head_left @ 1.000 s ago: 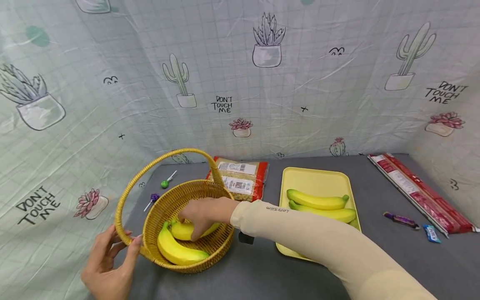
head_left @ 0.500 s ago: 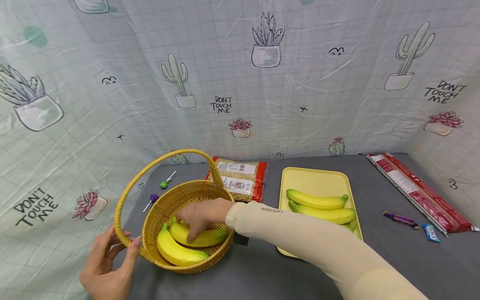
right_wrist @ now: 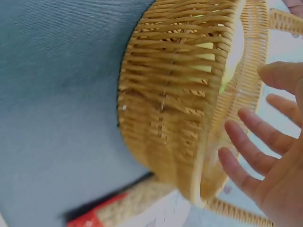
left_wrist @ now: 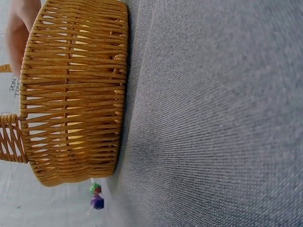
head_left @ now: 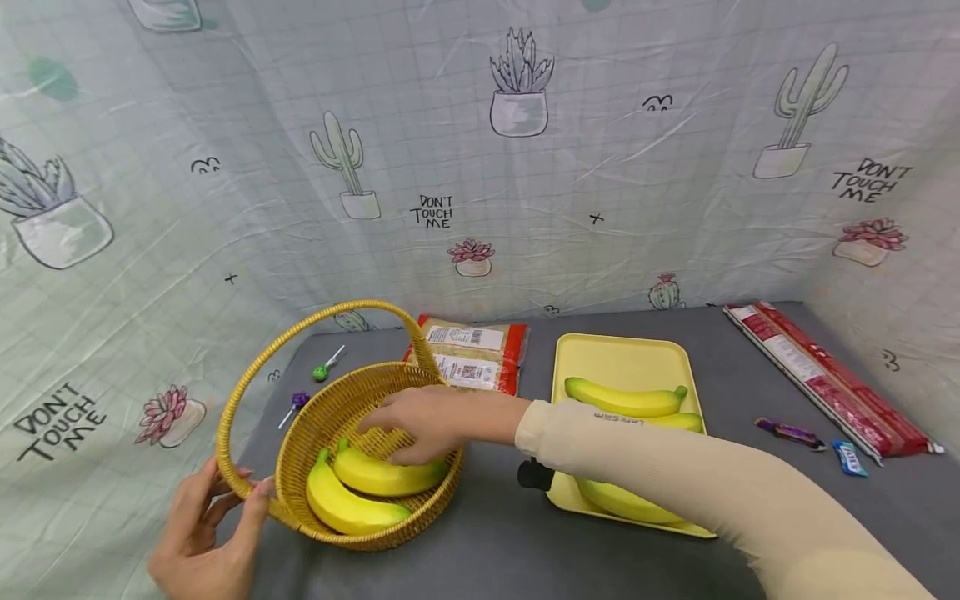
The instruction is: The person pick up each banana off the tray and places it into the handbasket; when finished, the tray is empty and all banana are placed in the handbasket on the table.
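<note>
A yellow wicker basket (head_left: 330, 408) with a tall hoop handle stands on the grey table. Inside it, one banana (head_left: 348, 507) lies along the near left wall and a second banana (head_left: 386, 477) beside it. My left hand (head_left: 206, 533) pinches the foot of the handle between thumb and fingers. Over the basket's right half hovers my right hand (head_left: 427, 421), palm down and holding nothing. In the right wrist view the right hand (right_wrist: 279, 161) has its fingers spread at the basket's rim. The left wrist view shows the basket's outer wall (left_wrist: 71, 99), the left hand out of sight.
A yellow tray (head_left: 622, 354) with several bananas (head_left: 626, 398) lies right, partly under my right sleeve (head_left: 660, 458). Behind the basket is a grain bag (head_left: 472, 358); left are green (head_left: 321, 372) and purple (head_left: 300, 400) lollipops. Far right: a red packet (head_left: 832, 383) and small wrapped sweets (head_left: 791, 433).
My right hand has let go of the second banana, which now lies against the first, and has risen and drawn back rightward. The left hand keeps its hold on the handle.
</note>
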Tool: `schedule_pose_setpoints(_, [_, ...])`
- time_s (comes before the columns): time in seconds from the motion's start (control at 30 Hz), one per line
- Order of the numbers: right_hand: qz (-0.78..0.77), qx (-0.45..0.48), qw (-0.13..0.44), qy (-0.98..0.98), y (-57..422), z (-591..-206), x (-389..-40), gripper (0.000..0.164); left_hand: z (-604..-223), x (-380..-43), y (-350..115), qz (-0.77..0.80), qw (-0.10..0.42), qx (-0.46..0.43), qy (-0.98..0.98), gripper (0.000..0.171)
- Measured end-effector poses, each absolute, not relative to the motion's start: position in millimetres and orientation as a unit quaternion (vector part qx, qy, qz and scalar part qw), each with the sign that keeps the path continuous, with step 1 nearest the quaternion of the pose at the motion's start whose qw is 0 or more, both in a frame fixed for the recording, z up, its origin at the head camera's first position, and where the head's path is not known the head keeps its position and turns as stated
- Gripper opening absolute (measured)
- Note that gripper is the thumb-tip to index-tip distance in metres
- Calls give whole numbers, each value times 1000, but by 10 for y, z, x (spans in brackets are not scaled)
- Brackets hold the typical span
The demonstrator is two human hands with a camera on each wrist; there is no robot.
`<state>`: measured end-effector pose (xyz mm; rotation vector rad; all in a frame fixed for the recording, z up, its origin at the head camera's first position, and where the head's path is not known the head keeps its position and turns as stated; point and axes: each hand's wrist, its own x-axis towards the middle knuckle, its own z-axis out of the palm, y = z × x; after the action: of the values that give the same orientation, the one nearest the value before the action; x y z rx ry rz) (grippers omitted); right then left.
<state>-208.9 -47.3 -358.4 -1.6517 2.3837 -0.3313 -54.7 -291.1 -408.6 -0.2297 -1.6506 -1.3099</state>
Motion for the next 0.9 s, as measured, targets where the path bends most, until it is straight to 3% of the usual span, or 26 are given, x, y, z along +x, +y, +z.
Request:
schedule_pose_setpoints(0.2, [-165, -590, 54, 789, -88, -3451, -2090, 57, -4065, -552, -2912, -557, 488, -109, -663, 53])
schedule_pose_setpoints(0.5, [-172, -571, -76, 799, 421, -3367, -2096, 59, -4049, -556, -2869, -552, 490, -106, -666, 52])
schedule_pose_setpoints(0.9, [-205, -541, -93, 810, 878, -3409, -2161, 64, -4101, -566, -2934, -561, 494, -126, -652, 52])
